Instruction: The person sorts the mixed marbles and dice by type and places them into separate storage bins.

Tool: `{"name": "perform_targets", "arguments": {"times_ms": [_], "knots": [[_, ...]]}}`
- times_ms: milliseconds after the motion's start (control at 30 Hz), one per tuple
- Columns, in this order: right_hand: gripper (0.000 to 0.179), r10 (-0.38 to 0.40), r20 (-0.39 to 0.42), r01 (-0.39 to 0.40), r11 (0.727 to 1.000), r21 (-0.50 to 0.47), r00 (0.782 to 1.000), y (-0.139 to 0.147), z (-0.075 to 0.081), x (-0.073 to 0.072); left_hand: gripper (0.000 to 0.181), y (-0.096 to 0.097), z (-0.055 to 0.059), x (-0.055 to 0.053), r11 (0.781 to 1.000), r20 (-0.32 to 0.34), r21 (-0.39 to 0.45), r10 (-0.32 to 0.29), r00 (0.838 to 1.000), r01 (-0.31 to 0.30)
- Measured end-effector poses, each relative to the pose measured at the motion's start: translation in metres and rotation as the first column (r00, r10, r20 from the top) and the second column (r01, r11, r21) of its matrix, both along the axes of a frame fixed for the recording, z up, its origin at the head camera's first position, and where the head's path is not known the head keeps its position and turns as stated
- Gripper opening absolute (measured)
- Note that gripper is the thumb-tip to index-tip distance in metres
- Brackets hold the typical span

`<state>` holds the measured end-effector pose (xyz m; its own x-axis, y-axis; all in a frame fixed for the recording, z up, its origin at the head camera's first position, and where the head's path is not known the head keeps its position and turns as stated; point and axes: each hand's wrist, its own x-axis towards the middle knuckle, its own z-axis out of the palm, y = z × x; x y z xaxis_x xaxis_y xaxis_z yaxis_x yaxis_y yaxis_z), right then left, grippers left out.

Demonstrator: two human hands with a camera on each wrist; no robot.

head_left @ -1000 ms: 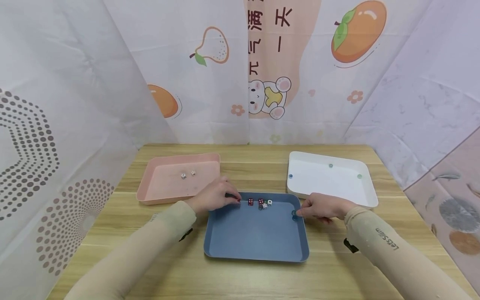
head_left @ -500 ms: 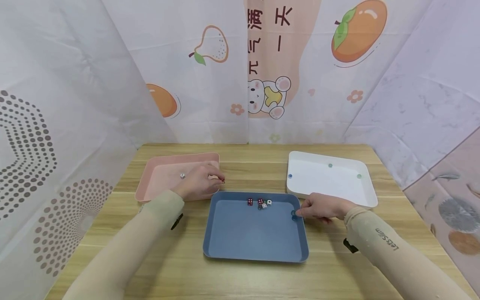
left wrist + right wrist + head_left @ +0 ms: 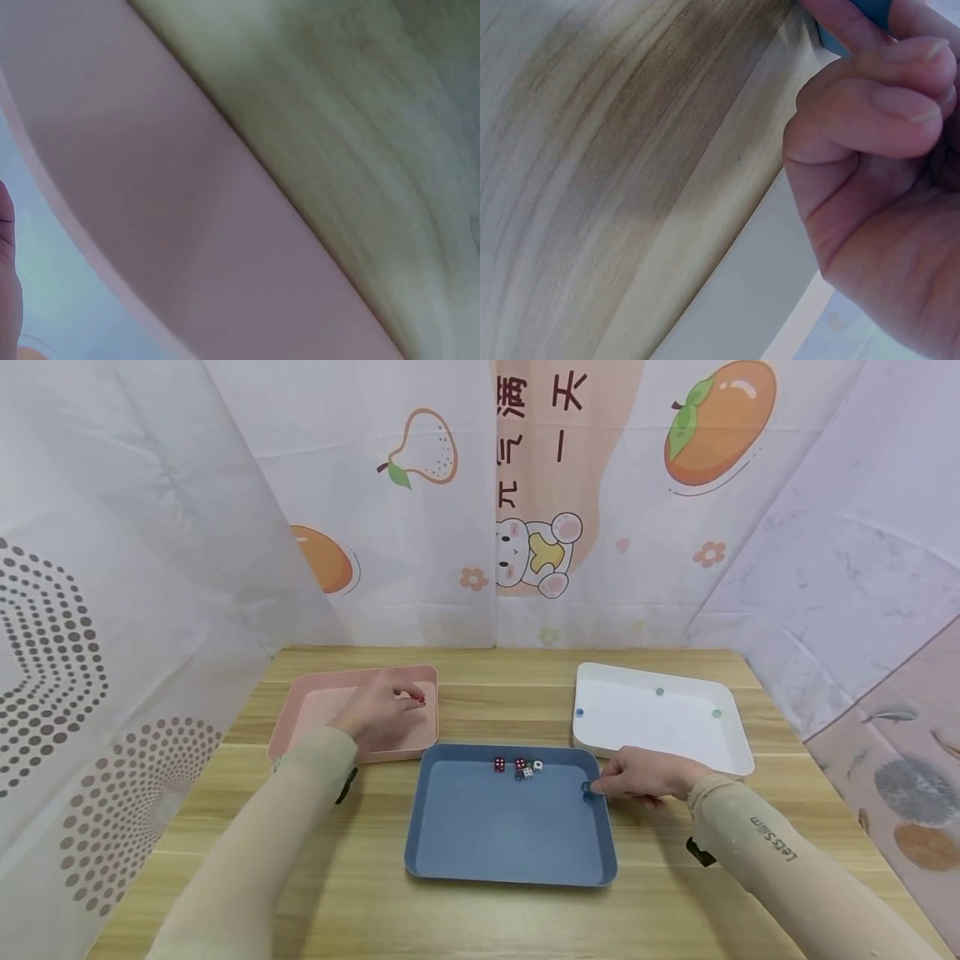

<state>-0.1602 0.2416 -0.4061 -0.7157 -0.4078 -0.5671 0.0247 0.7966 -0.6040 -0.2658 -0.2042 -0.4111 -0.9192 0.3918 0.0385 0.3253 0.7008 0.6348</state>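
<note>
My left hand (image 3: pixel 381 703) pinches a red die (image 3: pixel 422 702) over the right part of the pink tray (image 3: pixel 431 735). Only a sliver of that hand shows in the left wrist view, beyond the tray's wall. My right hand (image 3: pixel 641 772) holds the right rim of the blue tray (image 3: pixel 510 835), its other fingers curled outside. Teal glass marbles (image 3: pixel 587 787) lie just inside the wall by the right fingertips. Along the blue tray's far side sit a red die (image 3: pixel 499 765), another red die (image 3: pixel 520 763), white dice (image 3: pixel 537 766) and a dark marble (image 3: pixel 519 775).
A white tray (image 3: pixel 637 727) at the back right holds a blue marble (image 3: pixel 580 712) and greenish marbles (image 3: pixel 660 692). All trays stand on a wood-grain table (image 3: pixel 495 927). Printed curtains (image 3: pixel 420 543) hang behind and at both sides.
My left hand has picked the red die out of the blue tray and carried it leftward and back over the pink tray. The white dice there are now hidden. My right hand stays put.
</note>
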Motion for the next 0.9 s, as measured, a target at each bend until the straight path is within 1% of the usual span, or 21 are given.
{"name": "perform_targets", "arguments": {"times_ms": [167,233,500,600,900], "knots": [[0.045,-0.004,0.001,0.004,1.000,0.004,1.000,0.000,0.000,0.000,0.017,-0.008,-0.004,-0.007,0.997,0.074,-0.003,0.072,0.995,-0.071],[0.045,-0.003,0.000,0.003,1.000,0.003,1.000,0.000,-0.001,0.000,0.018,-0.010,-0.006,-0.010,0.996,0.081,-0.011,0.085,0.993,-0.085],[0.046,0.005,0.001,-0.005,1.000,-0.009,1.000,0.001,-0.001,-0.001,0.018,-0.017,-0.015,-0.019,0.995,0.053,-0.009,0.099,0.994,-0.099],[0.046,0.006,0.002,-0.006,1.000,-0.011,1.000,0.001,-0.001,-0.001,0.018,-0.019,-0.017,-0.020,0.993,0.078,-0.003,0.120,0.990,-0.120],[0.044,-0.005,0.005,0.005,1.000,-0.006,1.000,0.001,0.000,0.000,0.017,-0.020,-0.022,-0.021,0.990,0.129,-0.041,0.139,0.982,-0.135]]}}
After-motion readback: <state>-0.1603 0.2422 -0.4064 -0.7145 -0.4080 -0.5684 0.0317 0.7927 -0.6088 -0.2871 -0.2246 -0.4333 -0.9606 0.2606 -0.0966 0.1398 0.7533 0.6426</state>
